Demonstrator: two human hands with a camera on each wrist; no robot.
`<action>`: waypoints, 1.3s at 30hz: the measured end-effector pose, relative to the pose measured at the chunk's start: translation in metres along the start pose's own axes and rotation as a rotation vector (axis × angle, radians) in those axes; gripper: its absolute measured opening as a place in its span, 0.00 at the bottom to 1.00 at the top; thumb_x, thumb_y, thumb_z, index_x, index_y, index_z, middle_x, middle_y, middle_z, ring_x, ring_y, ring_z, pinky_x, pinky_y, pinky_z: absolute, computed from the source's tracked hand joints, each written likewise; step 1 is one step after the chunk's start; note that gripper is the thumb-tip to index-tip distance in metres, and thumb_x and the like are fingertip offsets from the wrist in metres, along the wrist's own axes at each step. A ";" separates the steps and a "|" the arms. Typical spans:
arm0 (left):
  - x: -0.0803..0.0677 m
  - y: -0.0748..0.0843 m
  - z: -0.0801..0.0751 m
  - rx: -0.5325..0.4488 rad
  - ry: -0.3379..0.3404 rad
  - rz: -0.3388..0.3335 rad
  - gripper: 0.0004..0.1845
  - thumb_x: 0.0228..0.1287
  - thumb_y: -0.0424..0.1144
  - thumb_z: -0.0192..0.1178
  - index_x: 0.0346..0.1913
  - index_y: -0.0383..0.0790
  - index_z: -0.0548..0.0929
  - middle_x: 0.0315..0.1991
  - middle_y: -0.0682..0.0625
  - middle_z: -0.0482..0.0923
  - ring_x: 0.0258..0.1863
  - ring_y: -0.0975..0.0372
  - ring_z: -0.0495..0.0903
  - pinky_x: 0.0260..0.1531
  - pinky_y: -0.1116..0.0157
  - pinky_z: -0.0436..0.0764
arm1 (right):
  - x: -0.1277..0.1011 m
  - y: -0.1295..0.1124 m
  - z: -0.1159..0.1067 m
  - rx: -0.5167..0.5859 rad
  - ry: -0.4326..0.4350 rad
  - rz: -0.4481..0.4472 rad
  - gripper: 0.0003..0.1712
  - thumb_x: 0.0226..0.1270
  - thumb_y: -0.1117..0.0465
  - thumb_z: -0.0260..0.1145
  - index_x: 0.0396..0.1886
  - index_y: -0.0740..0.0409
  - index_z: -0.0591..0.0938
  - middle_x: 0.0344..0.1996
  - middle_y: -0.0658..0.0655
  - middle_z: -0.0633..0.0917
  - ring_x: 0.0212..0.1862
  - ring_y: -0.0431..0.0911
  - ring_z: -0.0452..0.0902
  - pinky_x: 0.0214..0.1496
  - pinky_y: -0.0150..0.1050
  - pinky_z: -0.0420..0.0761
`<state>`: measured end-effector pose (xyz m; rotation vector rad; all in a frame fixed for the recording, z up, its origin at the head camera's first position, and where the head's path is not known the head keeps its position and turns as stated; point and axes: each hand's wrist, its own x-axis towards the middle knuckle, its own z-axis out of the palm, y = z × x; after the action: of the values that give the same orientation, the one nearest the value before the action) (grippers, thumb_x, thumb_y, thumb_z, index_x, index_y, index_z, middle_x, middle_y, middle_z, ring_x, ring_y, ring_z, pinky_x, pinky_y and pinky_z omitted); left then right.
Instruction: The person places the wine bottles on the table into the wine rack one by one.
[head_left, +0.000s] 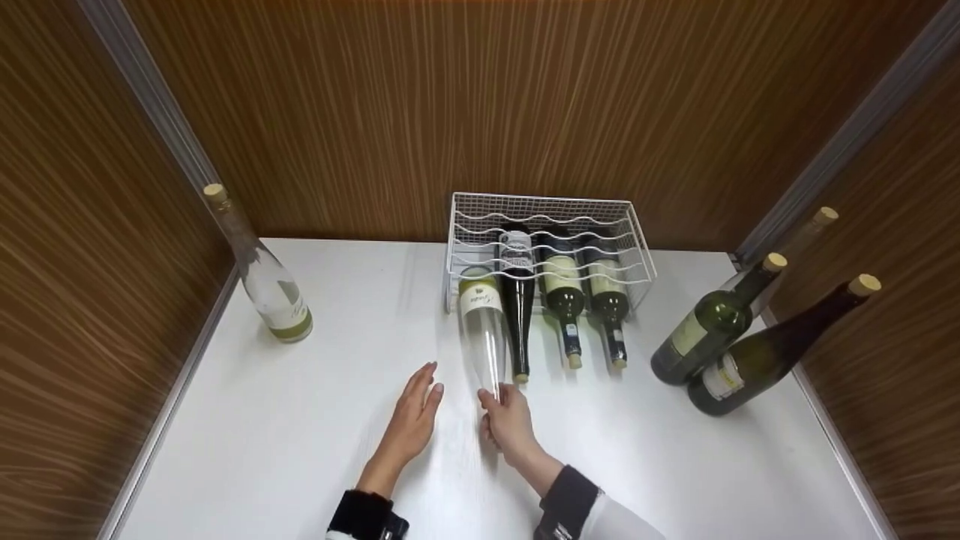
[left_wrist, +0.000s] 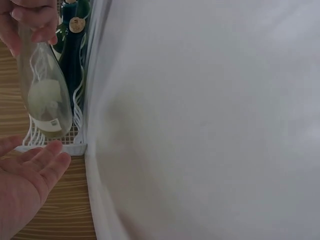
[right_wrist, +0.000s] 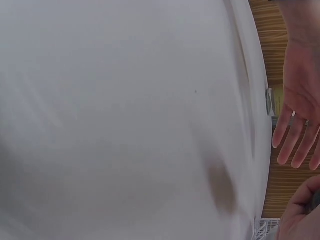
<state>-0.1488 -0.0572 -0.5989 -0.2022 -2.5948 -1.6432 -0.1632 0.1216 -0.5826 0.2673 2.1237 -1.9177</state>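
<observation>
My right hand (head_left: pixel 511 427) grips the neck of a clear wine bottle (head_left: pixel 484 330) with a cream label. The bottle lies with its base in the left end of a white wire rack (head_left: pixel 541 204) and its neck pointing towards me. My left hand (head_left: pixel 411 420) is held apart from the bottle, to its left, fingers extended. In the left wrist view its fingers (left_wrist: pixel 47 160) show with nothing in them. Beside the clear bottle, a dark slim bottle (head_left: pixel 517 307) and two green bottles, one in the middle (head_left: pixel 564 300) and one at right (head_left: pixel 609 304), lie in the rack, corks towards me.
A corked clear bottle (head_left: pixel 281 300) stands on the white table (head_left: pixel 300 435) at the left. To the right stand a green bottle (head_left: pixel 709 326), a dark bottle (head_left: pixel 757 360) and a partly hidden clear bottle (head_left: pixel 799 244). Wood-grain panels (head_left: pixel 450 97) enclose the back and sides.
</observation>
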 end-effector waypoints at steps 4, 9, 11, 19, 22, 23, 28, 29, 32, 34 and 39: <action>0.000 -0.002 0.000 -0.005 -0.003 -0.006 0.31 0.80 0.52 0.39 0.74 0.34 0.61 0.73 0.37 0.56 0.67 0.43 0.64 0.63 0.44 0.65 | 0.012 -0.002 0.003 -0.040 0.037 -0.041 0.22 0.74 0.59 0.59 0.56 0.71 0.69 0.15 0.51 0.72 0.11 0.38 0.64 0.09 0.30 0.62; 0.001 -0.002 -0.001 -0.020 -0.010 -0.004 0.31 0.80 0.51 0.39 0.74 0.33 0.59 0.73 0.36 0.55 0.68 0.43 0.63 0.64 0.45 0.66 | 0.025 -0.005 0.009 -0.057 0.080 -0.091 0.25 0.73 0.61 0.59 0.60 0.75 0.67 0.16 0.51 0.72 0.12 0.38 0.64 0.11 0.31 0.63; 0.001 -0.002 -0.001 -0.021 -0.010 -0.003 0.31 0.80 0.51 0.40 0.74 0.33 0.59 0.73 0.36 0.55 0.68 0.43 0.63 0.64 0.45 0.65 | 0.029 -0.008 0.012 -0.079 0.107 -0.111 0.25 0.73 0.62 0.60 0.60 0.76 0.68 0.18 0.53 0.73 0.14 0.39 0.66 0.12 0.32 0.66; 0.001 -0.004 -0.002 -0.013 0.018 0.005 0.30 0.80 0.49 0.42 0.74 0.33 0.61 0.72 0.35 0.57 0.67 0.44 0.64 0.63 0.46 0.67 | 0.050 -0.013 0.022 -0.261 0.248 -0.195 0.25 0.68 0.63 0.65 0.57 0.77 0.72 0.35 0.65 0.82 0.32 0.51 0.79 0.37 0.46 0.82; 0.001 -0.005 -0.002 -0.004 0.021 0.011 0.30 0.80 0.50 0.42 0.73 0.33 0.61 0.72 0.35 0.58 0.67 0.44 0.65 0.64 0.47 0.66 | 0.057 -0.013 0.025 -0.313 0.288 -0.222 0.24 0.67 0.63 0.67 0.55 0.76 0.74 0.35 0.65 0.84 0.37 0.55 0.80 0.44 0.49 0.80; 0.001 -0.005 -0.002 -0.001 0.022 0.011 0.30 0.80 0.50 0.42 0.73 0.33 0.61 0.72 0.36 0.58 0.67 0.44 0.65 0.64 0.47 0.66 | 0.059 -0.013 0.026 -0.318 0.294 -0.229 0.23 0.66 0.63 0.67 0.54 0.76 0.74 0.34 0.65 0.84 0.37 0.56 0.81 0.44 0.50 0.80; 0.002 -0.005 -0.002 -0.003 0.032 0.020 0.30 0.80 0.50 0.42 0.73 0.32 0.61 0.72 0.35 0.58 0.67 0.44 0.65 0.64 0.47 0.65 | 0.070 -0.013 0.031 -0.314 0.305 -0.281 0.22 0.65 0.65 0.67 0.52 0.77 0.74 0.32 0.66 0.83 0.38 0.56 0.80 0.45 0.51 0.80; 0.002 -0.004 -0.002 -0.003 0.033 0.019 0.30 0.80 0.50 0.42 0.73 0.32 0.61 0.72 0.36 0.58 0.67 0.44 0.65 0.64 0.47 0.65 | 0.071 -0.013 0.032 -0.312 0.307 -0.287 0.22 0.65 0.65 0.67 0.51 0.77 0.74 0.32 0.66 0.83 0.37 0.56 0.80 0.44 0.51 0.80; 0.002 -0.004 -0.002 -0.007 0.031 0.016 0.30 0.80 0.51 0.42 0.74 0.33 0.61 0.72 0.36 0.58 0.67 0.44 0.65 0.65 0.47 0.65 | 0.076 -0.013 0.035 -0.308 0.318 -0.291 0.21 0.64 0.65 0.67 0.51 0.77 0.74 0.31 0.65 0.83 0.36 0.56 0.80 0.43 0.50 0.81; 0.002 -0.004 -0.002 -0.009 0.030 0.015 0.30 0.80 0.51 0.42 0.74 0.34 0.61 0.72 0.36 0.58 0.67 0.45 0.65 0.65 0.47 0.65 | 0.081 -0.013 0.036 -0.303 0.317 -0.287 0.21 0.64 0.65 0.67 0.51 0.76 0.74 0.30 0.65 0.83 0.35 0.56 0.80 0.43 0.50 0.80; 0.001 -0.005 -0.003 -0.020 0.029 0.016 0.31 0.80 0.52 0.41 0.74 0.33 0.61 0.72 0.36 0.57 0.67 0.44 0.65 0.64 0.47 0.66 | 0.090 -0.014 0.038 -0.266 0.269 -0.237 0.23 0.67 0.65 0.64 0.55 0.77 0.71 0.34 0.66 0.83 0.35 0.52 0.79 0.40 0.45 0.81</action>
<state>-0.1501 -0.0617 -0.6020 -0.1986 -2.5496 -1.6546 -0.2498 0.0782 -0.6013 0.2394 2.6641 -1.7710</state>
